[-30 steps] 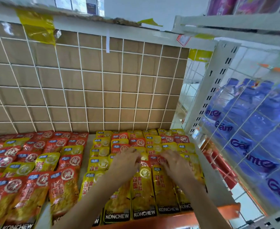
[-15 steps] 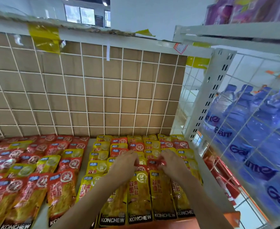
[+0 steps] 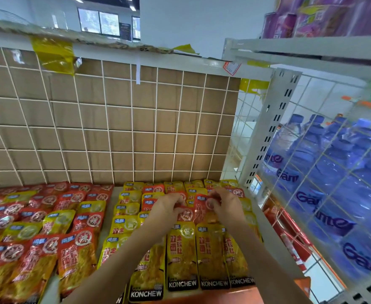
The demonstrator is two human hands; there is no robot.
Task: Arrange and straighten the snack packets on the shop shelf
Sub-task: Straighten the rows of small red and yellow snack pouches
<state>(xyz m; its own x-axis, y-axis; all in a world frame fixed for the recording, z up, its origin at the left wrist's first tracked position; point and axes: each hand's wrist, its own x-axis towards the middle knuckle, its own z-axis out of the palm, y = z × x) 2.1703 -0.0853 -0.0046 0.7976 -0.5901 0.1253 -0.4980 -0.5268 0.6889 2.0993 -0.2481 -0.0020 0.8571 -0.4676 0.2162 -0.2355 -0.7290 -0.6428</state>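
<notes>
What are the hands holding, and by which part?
The left hand pinches a red packet by its top edge; the right hand pinches the neighbouring red packet by its top too.

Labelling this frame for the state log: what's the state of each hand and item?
left hand: pinches red packet
right hand: pinches second red packet
yellow packets: flat, front row aligned
left packets: flat, overlapping, some skewed
bottles: behind wire mesh

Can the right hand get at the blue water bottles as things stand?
Probably not: a white wire grid stands in front of the blue water bottles, and the right hand is pinching a red packet.
</notes>
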